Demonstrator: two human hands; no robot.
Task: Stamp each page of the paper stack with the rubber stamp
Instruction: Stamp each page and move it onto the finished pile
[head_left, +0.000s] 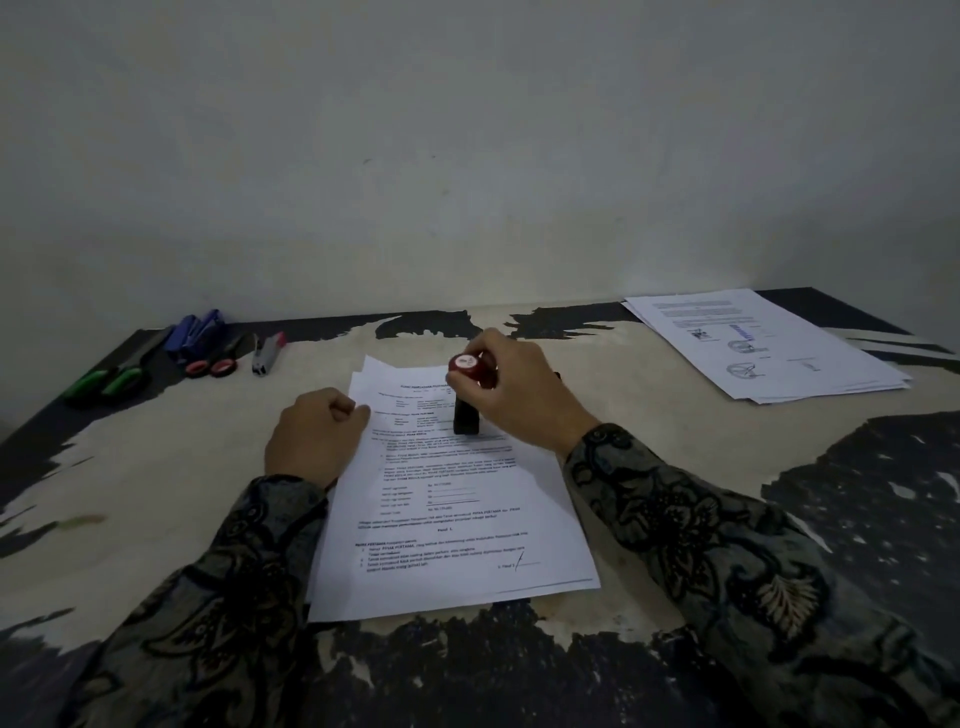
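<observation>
Green-handled scissors (106, 382) are lying at the far left of the worn table (171, 467), and next to them blue markers (195, 332), red-handled scissors (218, 364) and a small grey stapler (267, 353) are sitting in a row. My left hand (311, 441) is resting on the left edge of the paper stack (447, 519), with my fingers curled in loosely and my fingertips pressing down on the top sheet, not wrapping around anything. The stack is lying in the middle of the table right in front of me, full of printed words. My right hand (519, 395) is gripping the rubber stamp (470, 395), my fingers curling tight around its red round top. The stamp is standing upright, and its black bottom is touching the upper part of the top page. At the far right, another pile of papers (763, 348) is lying well apart, near the wall, with round marks on it.
</observation>
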